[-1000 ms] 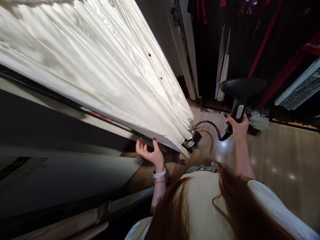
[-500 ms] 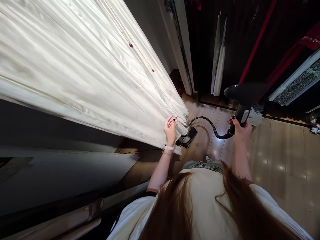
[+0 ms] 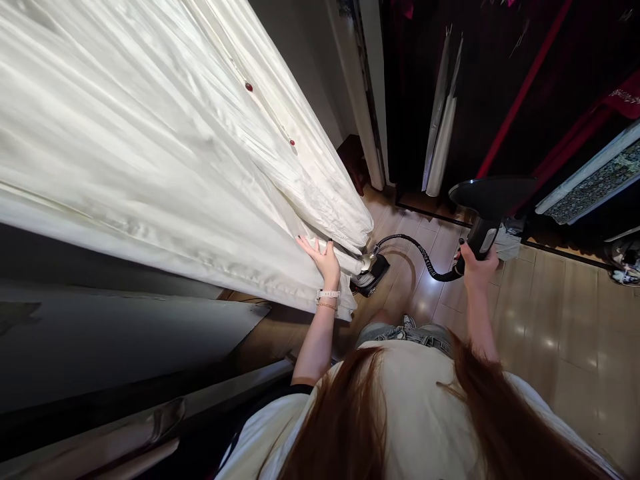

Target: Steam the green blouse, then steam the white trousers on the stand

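A long ivory satin garment [image 3: 165, 140] hangs in wide folds across the left of my view, with small dark red beads [image 3: 249, 87] on it. My left hand [image 3: 323, 259] lies against its lower folds, fingers spread on the cloth. My right hand [image 3: 477, 263] grips the handle of a black handheld garment steamer [image 3: 487, 203], whose head tilts up and stands apart from the cloth. A black ribbed hose [image 3: 420, 250] curves down from it to a black steamer base [image 3: 370, 275] on the floor, partly hidden behind the hem.
A glossy wood floor [image 3: 545, 333] spreads below and to the right. Dark hanging garments [image 3: 500, 87] and a white door frame [image 3: 360, 87] stand ahead. A large grey panel [image 3: 115, 340] runs along the left. A crumpled pale cloth [image 3: 507, 243] lies behind the steamer.
My left hand has moved left across the folds, its curled fingers now spread on the cloth. The garment has swung slightly, while my right hand and the steamer have barely moved.
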Demonstrator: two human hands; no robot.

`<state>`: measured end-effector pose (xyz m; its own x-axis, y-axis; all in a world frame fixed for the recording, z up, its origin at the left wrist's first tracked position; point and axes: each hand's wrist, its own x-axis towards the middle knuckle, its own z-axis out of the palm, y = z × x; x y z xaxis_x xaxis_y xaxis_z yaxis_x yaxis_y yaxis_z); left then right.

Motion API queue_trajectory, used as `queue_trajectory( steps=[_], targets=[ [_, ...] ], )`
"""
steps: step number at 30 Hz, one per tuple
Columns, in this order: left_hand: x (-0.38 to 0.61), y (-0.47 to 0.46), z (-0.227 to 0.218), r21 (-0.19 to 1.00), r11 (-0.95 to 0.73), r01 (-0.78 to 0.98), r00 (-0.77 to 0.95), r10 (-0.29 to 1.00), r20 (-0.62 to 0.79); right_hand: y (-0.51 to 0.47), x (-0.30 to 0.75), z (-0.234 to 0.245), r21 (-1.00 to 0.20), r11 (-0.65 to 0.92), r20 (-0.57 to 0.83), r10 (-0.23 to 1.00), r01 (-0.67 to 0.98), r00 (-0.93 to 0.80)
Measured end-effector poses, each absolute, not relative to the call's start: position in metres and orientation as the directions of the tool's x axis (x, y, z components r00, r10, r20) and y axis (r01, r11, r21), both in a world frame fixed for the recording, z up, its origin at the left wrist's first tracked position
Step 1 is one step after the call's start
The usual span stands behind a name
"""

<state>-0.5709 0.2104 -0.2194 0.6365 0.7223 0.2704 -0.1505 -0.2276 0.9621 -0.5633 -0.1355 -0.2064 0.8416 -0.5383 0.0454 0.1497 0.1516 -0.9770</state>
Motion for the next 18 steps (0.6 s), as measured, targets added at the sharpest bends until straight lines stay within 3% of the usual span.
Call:
queue_trajectory(
  steps=[5,9,14,18],
  targets=[
    [-0.558,0.219,-0.228,0.968,-0.202,-0.147,0.726,0.644,0.244,-0.121,-0.555,-0.210,-0.994,0.033,0.073,-0.543,0.109,0.836],
    [-0.539,0.245,-0.231,0.958,-0.278,-0.075,0.667,0.699,0.256,-0.098,-0.550,-0.208,-0.995,0.009,0.079,-0.538,0.099,0.839],
    [-0.532,0.291,-0.225,0.962,-0.233,0.144,0.688,0.722,0.072,-0.074,-0.550,-0.205,-0.995,0.001,0.082,-0.568,0.100,0.819],
    [-0.543,0.318,-0.209,0.951,-0.297,0.085,0.655,0.736,0.171,-0.062,-0.555,-0.207,-0.987,0.013,0.123,-0.591,0.163,0.797]
  ],
)
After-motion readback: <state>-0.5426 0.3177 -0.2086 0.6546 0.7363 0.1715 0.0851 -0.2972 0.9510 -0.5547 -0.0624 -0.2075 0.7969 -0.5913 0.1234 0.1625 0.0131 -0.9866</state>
